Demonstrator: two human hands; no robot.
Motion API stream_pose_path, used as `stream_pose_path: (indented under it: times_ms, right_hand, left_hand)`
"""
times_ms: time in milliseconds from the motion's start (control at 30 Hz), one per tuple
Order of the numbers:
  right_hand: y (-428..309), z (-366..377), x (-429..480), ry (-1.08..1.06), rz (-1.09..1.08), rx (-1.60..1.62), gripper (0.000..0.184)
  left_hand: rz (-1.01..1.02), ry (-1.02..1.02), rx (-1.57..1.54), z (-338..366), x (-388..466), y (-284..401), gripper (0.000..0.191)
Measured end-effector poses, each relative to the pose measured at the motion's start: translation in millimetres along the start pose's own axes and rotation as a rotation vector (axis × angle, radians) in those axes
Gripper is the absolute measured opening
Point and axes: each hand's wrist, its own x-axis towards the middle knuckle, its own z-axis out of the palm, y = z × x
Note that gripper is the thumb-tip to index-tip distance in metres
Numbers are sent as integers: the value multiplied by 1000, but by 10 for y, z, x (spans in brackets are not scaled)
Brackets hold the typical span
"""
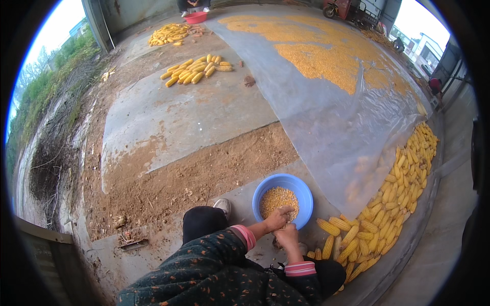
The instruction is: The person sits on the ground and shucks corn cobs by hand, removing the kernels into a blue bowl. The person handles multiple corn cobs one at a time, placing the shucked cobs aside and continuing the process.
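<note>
A round blue plastic basin (306,195) stands on the concrete before me, with loose yellow corn kernels (276,199) covering its bottom. My left hand (278,218) reaches over the basin's near side, its fingers above the kernels. Just below it, my right hand (287,235) is curled at the near rim, close against the left. Whatever may lie between the two hands is hidden by the fingers. To the right of the basin, husked ears of corn (348,237) spread out from a long heap, the closest ones near my right knee.
Clear plastic sheeting (291,111) covers the ground ahead, bearing a broad layer of kernels (317,61) and overlapping part of the corn heap (398,187). Two smaller piles of ears (197,69) (168,34) lie ahead left. Beyond, a person sits by a red basin (196,17).
</note>
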Motion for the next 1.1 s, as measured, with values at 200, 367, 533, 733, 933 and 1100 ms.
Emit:
stream_pose_path:
  times_ms: [200, 367, 533, 733, 933, 1100]
  right_hand:
    - [-113, -73, -38, -39, 52, -27, 63]
    - [-81, -67, -26, -128, 65, -13, 61]
    - [-36, 0, -7, -61, -9, 255, 43]
    - [-18, -86, 3, -435, 207, 1187, 30]
    - [-103, -38, -30, -515, 192, 1282, 36]
    - [-307, -19, -26, -309, 131, 1200, 40]
  left_hand:
    - [-376, 184, -449, 141, -11, 123, 35]
    - [-114, -22, -12, 144, 10, -79, 41]
    - [-513, 247, -395, 126, 107, -2, 46]
    - [-768, 553, -454, -362, 140, 349, 68]
    - [-811, 697, -1293, -378, 192, 308, 26]
    - [-535, 735, -899, -499, 195, 437, 25]
